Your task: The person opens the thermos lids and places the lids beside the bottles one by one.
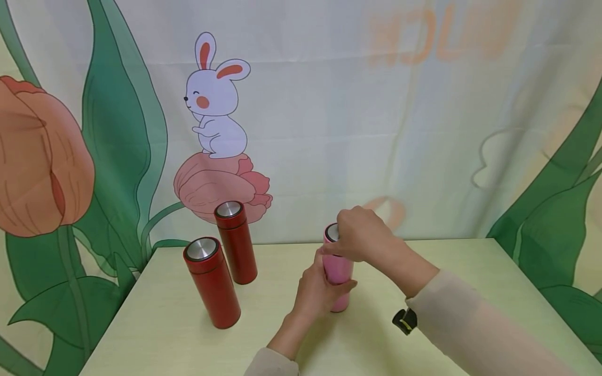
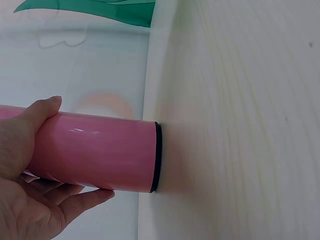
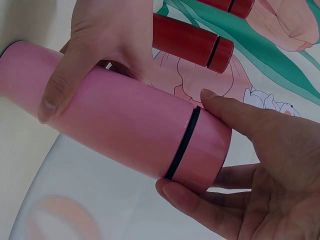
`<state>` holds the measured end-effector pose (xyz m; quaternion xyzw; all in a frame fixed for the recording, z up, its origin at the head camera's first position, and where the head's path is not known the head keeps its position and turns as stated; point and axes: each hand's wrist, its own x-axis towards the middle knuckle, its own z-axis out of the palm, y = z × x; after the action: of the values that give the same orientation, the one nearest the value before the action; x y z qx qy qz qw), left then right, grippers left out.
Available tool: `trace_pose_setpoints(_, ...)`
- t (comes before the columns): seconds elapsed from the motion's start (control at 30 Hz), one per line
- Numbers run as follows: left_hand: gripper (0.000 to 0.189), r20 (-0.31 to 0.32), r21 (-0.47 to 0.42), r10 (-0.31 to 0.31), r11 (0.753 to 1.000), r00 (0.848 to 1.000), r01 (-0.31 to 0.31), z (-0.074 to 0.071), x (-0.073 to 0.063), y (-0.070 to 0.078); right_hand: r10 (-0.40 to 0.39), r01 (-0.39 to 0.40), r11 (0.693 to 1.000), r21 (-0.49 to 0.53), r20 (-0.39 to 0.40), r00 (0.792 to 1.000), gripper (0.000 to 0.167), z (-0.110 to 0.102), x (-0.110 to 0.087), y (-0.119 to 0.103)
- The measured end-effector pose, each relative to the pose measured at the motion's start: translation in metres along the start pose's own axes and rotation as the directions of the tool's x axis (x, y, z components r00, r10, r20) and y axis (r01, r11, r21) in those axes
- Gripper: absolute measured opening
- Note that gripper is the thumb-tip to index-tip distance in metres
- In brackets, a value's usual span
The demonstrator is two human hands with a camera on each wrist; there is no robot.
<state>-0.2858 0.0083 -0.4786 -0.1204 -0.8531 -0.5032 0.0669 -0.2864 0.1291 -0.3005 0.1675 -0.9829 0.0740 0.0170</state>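
Looking from far away, I see the table point(image 1: 282, 266), two red thermoses point(image 1: 216, 292) and, right of them, the pink thermos point(image 1: 338, 271) upright. The left hand point(image 1: 312, 292) grips its middle, the right hand point(image 1: 361, 236) its lid point(image 3: 204, 150). A loose left hold could make it tip over.

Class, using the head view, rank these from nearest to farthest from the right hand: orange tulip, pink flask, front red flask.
1. Pink flask: gripped at its top by the right hand.
2. Front red flask: left, on the table.
3. Orange tulip: far left, on the backdrop.
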Motion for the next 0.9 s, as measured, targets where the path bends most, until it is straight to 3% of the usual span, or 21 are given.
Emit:
trace_pose_setpoints(0.3, 0.072, 0.004, 0.009, 0.014, 1.0, 1.0, -0.014, -0.0005, 0.0005, -0.0007, -0.012, 0.012, 1.0, -0.01, 0.004, 1.0, 0.054, -0.0003, 0.001, -0.0002)
trace_pose_setpoints(0.67, 0.065, 0.016, 0.004, 0.006, 1.0, 1.0, -0.006, -0.0017, -0.0003, 0.0006, -0.073, 0.072, 0.997, 0.035, 0.029, 0.997, 0.031, -0.0037, 0.003, 0.005)
trace_pose_setpoints(0.9, 0.064, 0.02, -0.009, 0.0, 1.0, 1.0, 0.0, -0.0015, -0.0002, 0.0005, -0.125, 0.122, 0.991, 0.046, 0.066, 0.99, 0.026, -0.008, 0.0051, 0.0079)
